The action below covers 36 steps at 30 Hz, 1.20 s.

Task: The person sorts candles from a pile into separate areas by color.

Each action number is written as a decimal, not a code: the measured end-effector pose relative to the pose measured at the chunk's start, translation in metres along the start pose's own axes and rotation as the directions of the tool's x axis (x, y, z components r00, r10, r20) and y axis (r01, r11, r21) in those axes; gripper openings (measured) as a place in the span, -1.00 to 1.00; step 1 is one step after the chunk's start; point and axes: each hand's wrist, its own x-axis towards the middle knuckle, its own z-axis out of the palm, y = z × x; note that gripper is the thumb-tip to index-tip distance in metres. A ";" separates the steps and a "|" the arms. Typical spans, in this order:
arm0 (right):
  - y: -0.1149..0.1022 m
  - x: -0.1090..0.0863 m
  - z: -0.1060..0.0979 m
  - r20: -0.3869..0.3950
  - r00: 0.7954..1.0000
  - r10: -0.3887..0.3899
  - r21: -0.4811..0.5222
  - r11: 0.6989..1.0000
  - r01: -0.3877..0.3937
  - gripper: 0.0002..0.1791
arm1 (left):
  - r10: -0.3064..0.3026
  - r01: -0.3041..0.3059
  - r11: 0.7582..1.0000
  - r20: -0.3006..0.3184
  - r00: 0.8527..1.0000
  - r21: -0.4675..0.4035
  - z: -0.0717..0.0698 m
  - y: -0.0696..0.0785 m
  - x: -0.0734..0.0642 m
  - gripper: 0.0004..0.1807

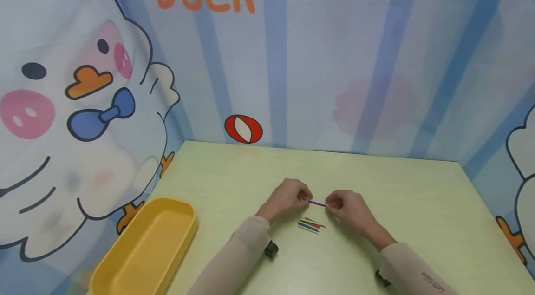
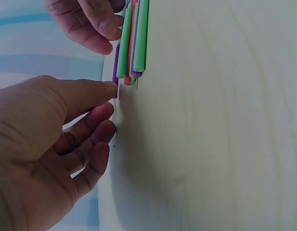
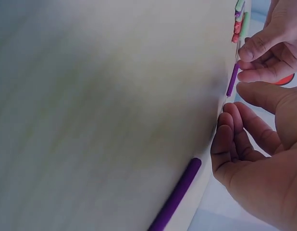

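Note:
A short purple stick (image 1: 317, 203) spans the gap between the two hands, just above or on the table. The left hand (image 1: 288, 197) pinches its left end between thumb and fingertips. At the other end, the right hand (image 1: 350, 209) has its thumb and curled fingers close about the stick's tip; the exact contact is partly hidden. Nearer the person lies a small bunch of thin green, red and purple sticks (image 1: 309, 225). In the right wrist view, another purple stick (image 3: 177, 195) lies on the table below the right hand, which hides it from the head view.
A yellow tray (image 1: 188, 234) stands at the table's left side. The pale yellow table (image 1: 418, 202) meets a printed cloth backdrop (image 1: 317, 53) with duck pictures at its back and sides.

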 end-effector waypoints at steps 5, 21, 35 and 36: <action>-0.003 0.001 0.002 0.000 1.000 0.001 0.002 1.000 -0.001 -0.89 | -0.007 0.006 0.999 0.007 1.000 0.031 -0.001 0.007 -0.001 -0.87; -0.005 0.004 0.005 -0.001 1.000 0.013 -0.044 0.999 -0.013 -0.93 | -0.014 0.013 0.998 0.016 1.000 0.053 0.002 0.007 0.002 -0.89; -0.005 0.004 0.009 -0.002 0.999 0.033 -0.051 0.998 -0.033 -0.90 | -0.017 0.017 1.000 0.024 1.000 0.015 0.006 0.006 0.000 -0.90; -0.005 0.004 0.009 -0.003 0.999 0.032 -0.050 0.998 -0.032 -0.89 | -0.018 0.018 1.000 0.026 0.999 0.017 0.007 0.006 0.000 -0.91</action>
